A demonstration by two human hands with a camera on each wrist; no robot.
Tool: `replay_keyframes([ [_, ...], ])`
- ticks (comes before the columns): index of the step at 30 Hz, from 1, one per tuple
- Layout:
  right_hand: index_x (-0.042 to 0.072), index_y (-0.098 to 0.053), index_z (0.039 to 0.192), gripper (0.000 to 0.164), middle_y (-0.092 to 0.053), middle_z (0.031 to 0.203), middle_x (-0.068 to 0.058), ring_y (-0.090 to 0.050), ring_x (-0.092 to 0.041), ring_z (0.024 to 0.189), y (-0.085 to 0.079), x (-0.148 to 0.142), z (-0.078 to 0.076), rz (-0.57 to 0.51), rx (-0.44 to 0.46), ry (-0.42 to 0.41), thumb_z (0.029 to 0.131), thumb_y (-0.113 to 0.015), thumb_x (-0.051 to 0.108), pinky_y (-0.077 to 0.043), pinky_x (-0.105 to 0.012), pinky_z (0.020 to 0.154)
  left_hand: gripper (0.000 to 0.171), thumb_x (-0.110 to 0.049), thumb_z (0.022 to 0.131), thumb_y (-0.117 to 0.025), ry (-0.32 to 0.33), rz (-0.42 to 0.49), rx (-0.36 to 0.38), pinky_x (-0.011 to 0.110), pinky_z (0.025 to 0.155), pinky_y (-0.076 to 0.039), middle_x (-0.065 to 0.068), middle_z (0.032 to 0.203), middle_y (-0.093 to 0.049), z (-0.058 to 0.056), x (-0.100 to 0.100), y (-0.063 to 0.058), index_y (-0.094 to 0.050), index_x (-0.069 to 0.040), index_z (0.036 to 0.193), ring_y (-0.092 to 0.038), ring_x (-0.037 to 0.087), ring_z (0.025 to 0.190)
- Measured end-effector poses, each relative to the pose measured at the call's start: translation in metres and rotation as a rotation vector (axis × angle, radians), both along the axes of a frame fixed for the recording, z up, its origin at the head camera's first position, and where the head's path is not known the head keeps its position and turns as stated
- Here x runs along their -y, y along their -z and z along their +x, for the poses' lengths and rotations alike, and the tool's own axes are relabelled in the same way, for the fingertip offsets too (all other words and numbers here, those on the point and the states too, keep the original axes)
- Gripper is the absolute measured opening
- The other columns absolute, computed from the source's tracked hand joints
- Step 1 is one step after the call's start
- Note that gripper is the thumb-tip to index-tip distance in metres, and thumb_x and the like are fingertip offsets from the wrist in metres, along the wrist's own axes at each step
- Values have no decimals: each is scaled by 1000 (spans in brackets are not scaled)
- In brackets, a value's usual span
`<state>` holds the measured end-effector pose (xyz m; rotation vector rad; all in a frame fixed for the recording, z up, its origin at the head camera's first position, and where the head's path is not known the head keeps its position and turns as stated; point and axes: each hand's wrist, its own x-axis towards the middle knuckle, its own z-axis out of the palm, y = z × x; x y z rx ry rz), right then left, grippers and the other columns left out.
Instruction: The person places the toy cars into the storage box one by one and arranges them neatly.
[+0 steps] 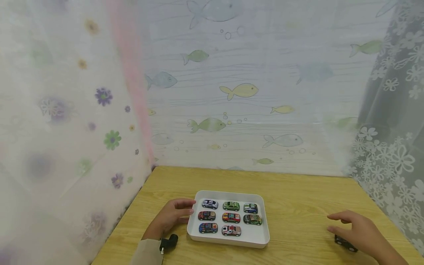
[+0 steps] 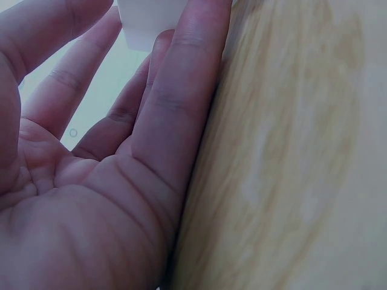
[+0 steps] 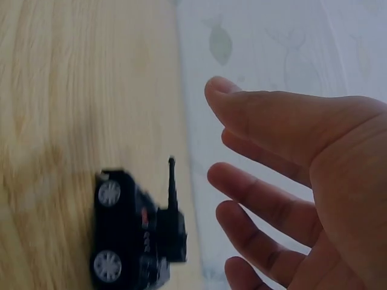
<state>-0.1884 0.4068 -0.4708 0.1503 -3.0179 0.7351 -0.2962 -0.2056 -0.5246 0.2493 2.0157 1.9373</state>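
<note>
A white tray [image 1: 228, 241] holds several small toy cars [image 1: 231, 217] in rows, in a mix of colours. Beside its left wall is my left hand [image 1: 170, 217], the fingers loosely bent and their tips at the rim. The left wrist view shows that hand [image 2: 121, 151] lying edge-down on the wood, fingers reaching to the tray's white wall [image 2: 148, 21]. My right hand [image 1: 359, 230] hovers over a black toy armoured car [image 1: 345, 243], partly covering it. In the right wrist view the toy's wheels and gun barrel show, apart from the spread, empty fingers [image 3: 260, 187].
The wooden table [image 1: 298, 206] runs back to a fish-print curtain [image 1: 251, 110]. A flower-print curtain [image 1: 66, 129] hangs along the left side, and a lace-patterned one [image 1: 394, 147] on the right. A black device [image 1: 169, 243] sits at the left wrist.
</note>
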Motion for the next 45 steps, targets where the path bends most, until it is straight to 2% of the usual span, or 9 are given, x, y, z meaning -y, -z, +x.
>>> replay_keyframes([
  [10, 0, -66, 133, 65, -64, 132, -30, -69, -41, 104, 13, -23, 3, -41, 177, 47, 93, -73, 51, -61, -49, 75, 48, -16, 95, -76, 10, -9, -3, 44, 91, -63, 16, 139, -63, -2, 2, 3, -63, -2, 139, -68, 24, 115],
  [20, -7, -62, 135, 79, -64, 130, -31, -70, -38, 101, 25, -31, 9, -109, 298, 113, 82, -84, 47, -62, -47, 76, 46, -13, 95, -76, 10, -5, -6, 45, 90, -63, 16, 136, -65, -5, 2, 4, -64, -1, 138, -69, 25, 114],
  [28, -5, -68, 127, 66, -71, 119, -23, -72, -31, 95, 30, -31, 8, -111, 294, 130, 81, -86, 37, -62, -44, 74, 46, -12, 95, -75, 13, -6, 3, 46, 91, -63, 15, 136, -65, -6, 4, 5, -64, -2, 138, -69, 25, 114],
  [33, -2, -72, 123, 60, -74, 112, -17, -72, -30, 93, 30, -30, 9, -89, 287, 139, 80, -87, 38, -61, -47, 74, 46, -13, 95, -75, 14, -7, -2, 46, 92, -63, 15, 138, -64, -6, 4, 6, -64, -2, 138, -68, 25, 116],
  [39, 0, -74, 121, 58, -75, 111, -16, -72, -29, 92, 30, -29, 7, -59, 260, 127, 80, -86, 40, -61, -48, 74, 46, -14, 95, -75, 14, -9, -5, 46, 92, -63, 16, 139, -64, -5, 3, 5, -64, -3, 138, -68, 26, 116],
  [45, 6, -76, 119, 58, -76, 112, -14, -72, -28, 94, 20, -23, 0, -26, 209, 91, 79, -86, 47, -61, -49, 75, 46, -13, 96, -75, 12, -8, -3, 46, 92, -63, 15, 139, -64, -4, 4, 5, -63, -2, 139, -68, 25, 116],
])
